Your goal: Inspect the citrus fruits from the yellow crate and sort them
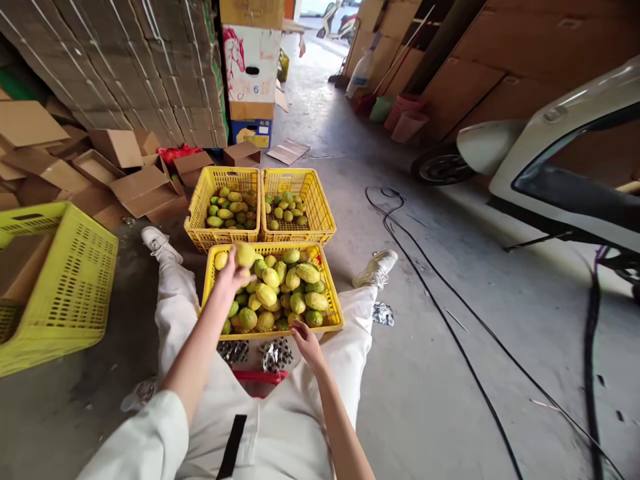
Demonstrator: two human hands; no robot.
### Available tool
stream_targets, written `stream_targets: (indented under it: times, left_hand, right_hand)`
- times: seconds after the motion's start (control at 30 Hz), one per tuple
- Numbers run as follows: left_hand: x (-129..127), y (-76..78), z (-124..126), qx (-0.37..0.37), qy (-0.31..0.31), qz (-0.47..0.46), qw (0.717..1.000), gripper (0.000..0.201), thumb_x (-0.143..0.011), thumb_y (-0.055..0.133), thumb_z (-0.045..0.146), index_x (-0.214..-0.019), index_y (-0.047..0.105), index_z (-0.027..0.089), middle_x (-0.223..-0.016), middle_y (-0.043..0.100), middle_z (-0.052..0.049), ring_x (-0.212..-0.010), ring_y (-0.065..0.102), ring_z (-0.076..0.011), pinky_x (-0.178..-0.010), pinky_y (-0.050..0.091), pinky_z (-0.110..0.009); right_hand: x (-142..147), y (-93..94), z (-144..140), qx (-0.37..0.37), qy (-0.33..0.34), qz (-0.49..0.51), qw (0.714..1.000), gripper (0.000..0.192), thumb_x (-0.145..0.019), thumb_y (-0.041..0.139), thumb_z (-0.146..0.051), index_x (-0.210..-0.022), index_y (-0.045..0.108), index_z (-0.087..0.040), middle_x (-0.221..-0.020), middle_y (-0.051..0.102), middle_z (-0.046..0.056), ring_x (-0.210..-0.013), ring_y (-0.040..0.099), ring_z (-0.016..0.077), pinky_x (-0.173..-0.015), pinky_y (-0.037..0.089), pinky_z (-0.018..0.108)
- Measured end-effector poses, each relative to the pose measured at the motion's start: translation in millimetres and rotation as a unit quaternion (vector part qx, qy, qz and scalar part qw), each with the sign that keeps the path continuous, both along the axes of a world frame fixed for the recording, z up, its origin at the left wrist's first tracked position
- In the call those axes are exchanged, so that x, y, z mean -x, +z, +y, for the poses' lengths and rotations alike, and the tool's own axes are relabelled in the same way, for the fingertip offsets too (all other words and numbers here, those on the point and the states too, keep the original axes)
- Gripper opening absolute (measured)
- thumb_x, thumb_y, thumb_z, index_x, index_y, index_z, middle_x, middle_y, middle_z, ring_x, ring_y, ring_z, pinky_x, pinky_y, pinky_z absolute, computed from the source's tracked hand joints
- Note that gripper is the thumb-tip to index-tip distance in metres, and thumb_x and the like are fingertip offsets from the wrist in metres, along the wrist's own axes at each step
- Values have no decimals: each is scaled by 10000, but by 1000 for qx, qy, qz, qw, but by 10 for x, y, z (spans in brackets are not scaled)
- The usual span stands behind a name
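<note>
In my left hand (pixel 231 275) is a yellow oval fruit (pixel 245 254), raised over the far left part of the near yellow crate (pixel 274 333). Many yellow and green oval fruits (pixel 267 295) fill this crate, which sits between my legs. My right hand (pixel 307 345) is at the crate's near rim, its fingers loosely apart with nothing in them. Just beyond stand two more yellow crates side by side. The left one (pixel 223 235) has a pile of similar fruits inside, and the right one (pixel 300 236) holds a smaller group.
A lime-yellow crate (pixel 75 287) with cardboard inside stands at left. Loose cardboard boxes (pixel 145 187) lie behind it, before strapped cardboard stacks (pixel 150 67). Black cables (pixel 440 267) cross the floor on the right, near a parked scooter (pixel 540 153). Silvery wrappers (pixel 277 355) lie under the near crate.
</note>
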State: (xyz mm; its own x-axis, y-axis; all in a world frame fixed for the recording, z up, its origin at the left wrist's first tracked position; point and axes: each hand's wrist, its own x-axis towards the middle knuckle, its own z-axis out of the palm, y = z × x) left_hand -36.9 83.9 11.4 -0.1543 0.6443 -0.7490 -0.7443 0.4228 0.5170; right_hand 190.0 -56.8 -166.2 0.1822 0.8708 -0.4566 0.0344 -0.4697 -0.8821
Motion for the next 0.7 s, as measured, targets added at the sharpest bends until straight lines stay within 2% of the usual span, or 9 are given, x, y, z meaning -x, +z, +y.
stream_targets:
  times: [0.1, 0.17, 0.23, 0.33, 0.43, 0.47, 0.53, 0.6, 0.7]
  left_hand:
    - [165, 366, 456, -103, -14, 58, 993, 813, -965, 421, 781, -1572, 377, 243, -1549, 510, -166, -1368, 588, -340, -1141, 427, -687]
    - [252, 391, 474, -153, -77, 145, 974, 924, -950, 219, 843, -1650, 223, 242, -1687, 332, -184, -1449, 519, -361, -1138, 439, -667]
    - [284, 190, 215, -163, -175, 293, 926, 791, -998, 101, 748, -1668, 150, 331, -1762, 209, -103, -1532, 427, -296, -1191, 410, -591]
    - [225, -409, -514, -121, -228, 365, 895, 789, -945, 581, 588, -1627, 296, 311, -1793, 120, -83, -1649, 103, -301, -1314, 146, -509]
    - [109, -1019, -1211, -70, -347, 411, 840, 743, -744, 839, 486, -1396, 583, 236, -1712, 341, -174, -1642, 59, -393, -1299, -80, -552]
    - [77, -1168, -1363, -64, -426, 439, 789, 660, -763, 802, 546, -1315, 613, 238, -1639, 448, -195, -1632, 115, -412, -1291, -68, -599]
    - [40, -1358, -1516, -60, -466, 437, 767, 483, -710, 849, 522, -1037, 670, 214, -1401, 622, -256, -1587, 232, -477, -1289, -7, -628]
    - [43, -1426, -1520, -56, -482, 439, 756, 384, -707, 847, 502, -795, 590, 231, -1182, 686, -252, -1518, 346, -520, -1282, 74, -643]
    - [93, -1413, -1453, -59, -493, 450, 742, 415, -730, 817, 475, -700, 466, 257, -1079, 698, -196, -1461, 433, -498, -1278, 139, -615]
  right_hand:
    - [-71, -84, -55, -8, -2, -37, 999, 386, -720, 724, -486, -982, 737, -203, -1055, 825, 136, -1061, 772, 329, -1031, 578, 496]
    - [-76, -124, -98, -19, 1, -59, 998, 384, -784, 655, -475, -1028, 731, -188, -1117, 814, 159, -1093, 768, 319, -1024, 586, 468]
    - [-65, -151, -130, -31, 11, -84, 996, 382, -835, 593, -454, -1062, 724, -176, -1140, 809, 167, -1107, 768, 307, -1011, 595, 440]
    - [-47, -163, -134, -41, 43, -137, 989, 361, -890, 527, -395, -1104, 718, -177, -1135, 814, 148, -1086, 778, 288, -989, 603, 418]
    - [-14, -126, -113, -52, 97, -209, 972, 344, -931, 498, -314, -1171, 712, -192, -1138, 812, 123, -1073, 777, 281, -987, 598, 420]
    - [5, -99, -111, -58, 120, -235, 963, 344, -939, 497, -285, -1195, 710, -199, -1162, 805, 122, -1096, 767, 284, -1008, 586, 426]
    - [55, -24, -122, -74, 170, -288, 940, 362, -943, 500, -216, -1240, 707, -210, -1230, 780, 126, -1187, 723, 291, -1075, 545, 431]
    - [112, 69, -152, -89, 225, -335, 910, 396, -922, 518, -152, -1265, 709, -211, -1286, 754, 129, -1279, 659, 296, -1137, 497, 419]
    - [196, 213, -209, -95, 302, -396, 862, 464, -870, 589, -115, -1319, 688, -187, -1366, 711, 139, -1340, 588, 311, -1165, 467, 409]
